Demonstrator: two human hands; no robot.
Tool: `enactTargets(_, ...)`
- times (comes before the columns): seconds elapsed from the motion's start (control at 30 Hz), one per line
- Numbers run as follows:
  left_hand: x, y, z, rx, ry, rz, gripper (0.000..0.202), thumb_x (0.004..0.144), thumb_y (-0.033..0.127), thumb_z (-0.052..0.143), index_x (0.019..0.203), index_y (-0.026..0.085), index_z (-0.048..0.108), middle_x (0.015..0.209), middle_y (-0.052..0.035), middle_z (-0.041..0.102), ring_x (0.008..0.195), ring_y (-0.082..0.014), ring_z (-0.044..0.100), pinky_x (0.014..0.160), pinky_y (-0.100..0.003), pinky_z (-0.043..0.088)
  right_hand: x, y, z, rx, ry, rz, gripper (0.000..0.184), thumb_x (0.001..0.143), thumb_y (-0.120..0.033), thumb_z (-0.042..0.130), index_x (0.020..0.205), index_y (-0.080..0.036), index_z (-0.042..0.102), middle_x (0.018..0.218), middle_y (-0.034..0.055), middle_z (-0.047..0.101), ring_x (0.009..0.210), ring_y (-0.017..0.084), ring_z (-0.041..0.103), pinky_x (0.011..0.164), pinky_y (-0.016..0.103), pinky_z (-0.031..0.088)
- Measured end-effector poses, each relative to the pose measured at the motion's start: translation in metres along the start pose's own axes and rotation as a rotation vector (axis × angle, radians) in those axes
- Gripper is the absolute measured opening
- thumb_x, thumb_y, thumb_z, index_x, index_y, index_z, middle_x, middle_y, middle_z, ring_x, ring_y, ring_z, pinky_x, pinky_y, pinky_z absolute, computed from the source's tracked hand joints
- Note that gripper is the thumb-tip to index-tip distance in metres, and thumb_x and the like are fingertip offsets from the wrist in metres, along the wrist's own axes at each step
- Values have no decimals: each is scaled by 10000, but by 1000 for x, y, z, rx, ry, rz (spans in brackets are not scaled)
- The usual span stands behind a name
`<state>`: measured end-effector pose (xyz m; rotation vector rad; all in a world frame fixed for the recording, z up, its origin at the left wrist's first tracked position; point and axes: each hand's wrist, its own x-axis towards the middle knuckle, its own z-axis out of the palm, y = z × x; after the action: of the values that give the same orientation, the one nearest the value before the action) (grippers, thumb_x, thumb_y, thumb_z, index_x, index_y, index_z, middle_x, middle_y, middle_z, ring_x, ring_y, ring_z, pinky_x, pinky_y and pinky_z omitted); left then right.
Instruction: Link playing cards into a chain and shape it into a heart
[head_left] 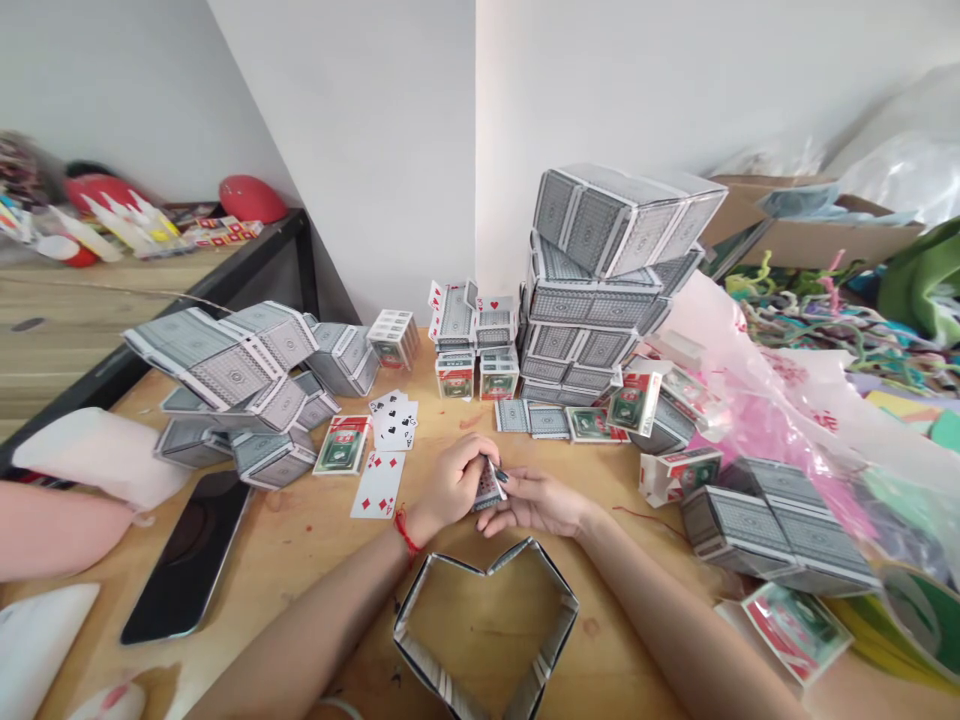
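Between both hands is a folded playing card (489,489), grey-patterned on one side and bent along a crease. My left hand (456,485), with a red string at the wrist, has its fingers curled round the card from the left. On the right, my right hand (536,500) pinches the card's other edge with thumb and fingers. Just below the hands stands a heart-shaped frame (559,578) made of playing cards. To the left of my left hand lie a four of diamonds (377,486), several spade cards (395,420) and a red-green card box (343,445).
A tall stack of card-covered boxes (589,300) rises behind the right hand. More card-built boxes (217,360) are piled at the left, near a black phone (187,560). Card-covered blocks (780,520), pink plastic wrapping (810,430) and a cardboard box (825,240) crowd the right.
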<state>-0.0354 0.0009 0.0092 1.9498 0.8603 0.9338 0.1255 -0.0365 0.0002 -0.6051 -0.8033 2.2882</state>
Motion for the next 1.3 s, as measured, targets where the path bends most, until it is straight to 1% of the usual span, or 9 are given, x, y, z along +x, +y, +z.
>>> enactTargets(0.2, 1, 2, 0, 56, 10, -45, 196, 807, 114, 335, 766, 191, 510, 780, -25, 553, 752, -149, 515, 731, -286, 424, 1, 1, 3, -7, 33, -6, 292, 855, -360, 492, 941, -89, 559, 788, 109, 659, 797, 203, 654, 799, 412, 479)
enactTargets(0.43, 2, -2, 2, 83, 44, -117, 200, 816, 117, 341, 768, 189, 523, 807, -20, 570, 816, -158, 519, 791, -298, 410, 4, 3, 1, 12, 54, -47, 309, 836, -381, 522, 943, -91, 533, 780, 111, 653, 768, 206, 656, 767, 409, 489)
enactTargets(0.6, 1, 0, 0, 42, 39, -162, 222, 825, 142, 333, 772, 189, 544, 803, -21, 577, 819, -159, 532, 761, -286, 426, 7, 4, 3, 7, 95, -73, 303, 819, -388, 550, 932, -109, 506, 797, 101, 650, 702, 192, 659, 711, 405, 515)
enactTargets(0.73, 1, 3, -1, -38, 8, -211, 219, 845, 208, 348, 853, 186, 566, 843, -30, 608, 799, -157, 557, 708, -272, 444, 9, 6, 5, -10, 119, -99, 323, 831, -416, 522, 941, -113, 490, 779, 108, 664, 648, 187, 662, 655, 377, 530)
enactTargets(0.87, 4, 2, 0, -8, 24, -279, 188, 810, 274, 467, 937, 178, 568, 892, -36, 625, 788, -153, 574, 694, -258, 447, 11, 9, 5, -15, 151, -114, 335, 810, -437, 544, 910, -124, 481, 742, 96, 665, 626, 197, 665, 630, 383, 538)
enactTargets(0.97, 6, 0, 1, 13, 6, -315, 192, 798, 305, 488, 905, 176, 582, 829, -21, 631, 732, -140, 575, 648, -237, 444, 13, 12, 5, -26, 178, -135, 337, 798, -448, 557, 886, -131, 480, 743, 91, 663, 638, 204, 669, 633, 395, 542)
enactTargets(1.1, 6, -2, 1, -19, -7, -369, 217, 787, 360, 489, 750, 163, 573, 658, 12, 577, 566, -109, 523, 507, -205, 404, 14, 14, 7, -50, 240, -184, 328, 797, -454, 554, 873, -145, 474, 775, 86, 661, 652, 195, 671, 654, 400, 547)
enactTargets(1.2, 5, -3, 1, -78, -6, -419, 240, 779, 390, 496, 749, 161, 561, 609, 32, 532, 474, -86, 470, 433, -196, 365, 15, 16, 9, -78, 271, -189, 306, 813, -444, 533, 867, -150, 464, 794, 91, 658, 672, 197, 673, 669, 407, 548)
enactTargets(1.3, 4, -3, 2, -107, -5, -419, 246, 781, 395, 495, 756, 158, 558, 612, 35, 517, 471, -83, 462, 423, -194, 360, 16, 17, 9, -110, 291, -179, 300, 826, -442, 509, 876, -150, 460, 799, 94, 654, 689, 205, 676, 663, 410, 552)
